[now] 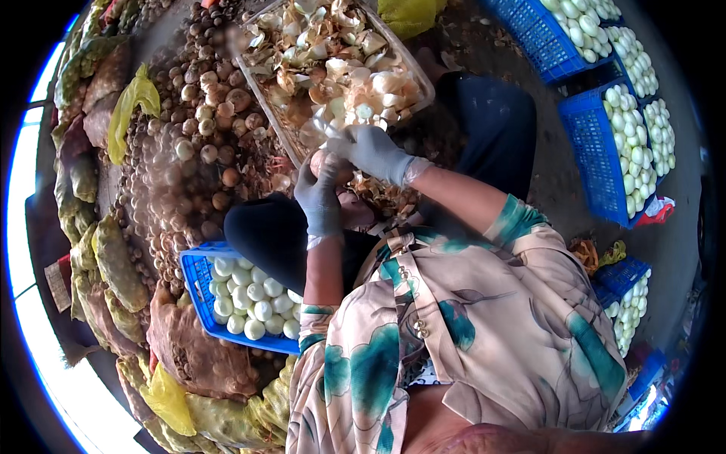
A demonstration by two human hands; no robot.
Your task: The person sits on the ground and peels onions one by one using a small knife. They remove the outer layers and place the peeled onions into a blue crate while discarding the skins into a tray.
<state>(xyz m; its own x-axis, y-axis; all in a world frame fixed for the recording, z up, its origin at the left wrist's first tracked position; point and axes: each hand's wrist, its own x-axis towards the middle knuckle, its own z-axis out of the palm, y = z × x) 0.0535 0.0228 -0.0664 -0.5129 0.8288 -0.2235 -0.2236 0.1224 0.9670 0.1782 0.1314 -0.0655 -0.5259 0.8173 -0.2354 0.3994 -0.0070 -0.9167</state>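
Note:
My left hand (320, 196), in a grey knit glove over a thin clear one, is wrapped around a reddish-brown onion (321, 161). Gloved the same way, my right hand (371, 152) bends its fingers at the onion's upper side; what lies between them is hidden. Just beyond both hands is a shallow rectangular tray (426, 85), heaped with loose papery onion skins (334, 62). A pale peeled onion (363, 111) shows among the skins at its near end. More skins (383, 196) lie below my hands, between my legs.
Unpeeled onions (218, 108) spread over the floor at left, bordered by full mesh sacks (116, 261). Beside my left knee stands a blue plastic crate (195, 295) of peeled onions (255, 295). Several more blue crates (590, 153) of peeled onions line the right side.

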